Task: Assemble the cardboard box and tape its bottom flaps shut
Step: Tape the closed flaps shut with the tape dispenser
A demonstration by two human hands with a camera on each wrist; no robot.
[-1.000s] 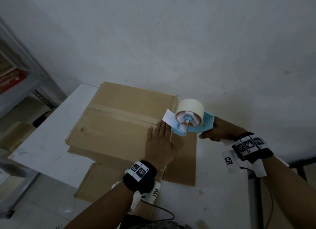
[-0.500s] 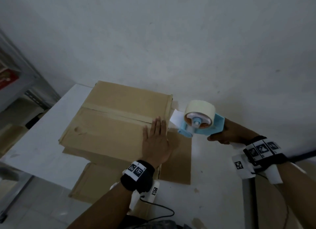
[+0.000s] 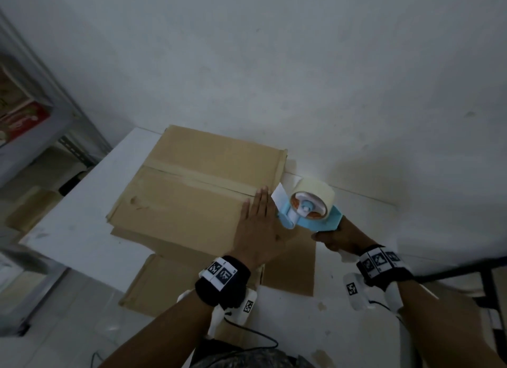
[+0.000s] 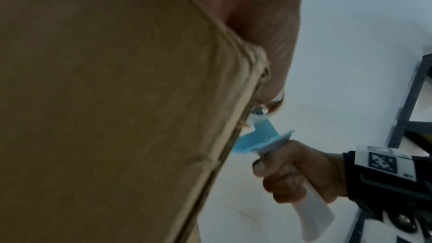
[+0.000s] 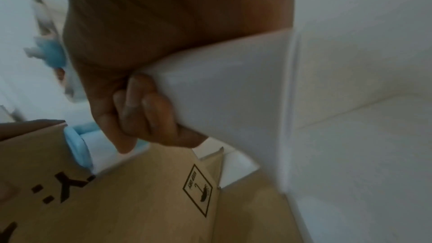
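1. Tabletop (image 3: 82,216), white, fills the lower middle of the head view and carries everything I am working on; it runs up against a pale wall at the top of the frame.

2. Cardboard box (image 3: 192,203) sits at the centre of that view with its bottom flaps folded shut and facing up, so the seam is reachable from above. A strip of tape (image 3: 192,175) already runs along the seam from the left edge toward the right. More flat cardboard (image 3: 290,266) lies under and below the box.

3. My left hand (image 3: 260,227) lies flat on the box near its right edge, fingers straight and together, just below the seam. I judge it is there to press the flaps level and stop the box sliding while the tape is worked.

4. Tape dispenser (image 3: 307,211), blue with a cream roll, sits just right of my left hand at the box's right edge, its front roller close against the corner, where the tape would wrap down the side.

5. My right hand (image 3: 337,238) is wrapped tight around the dispenser's white handle (image 4: 311,208), which the left wrist view shows clearly; that grip lets me steer and pull.

6. White tab (image 3: 278,194) sticks up from the dispenser's front, beside my left fingertips (image 3: 262,193).
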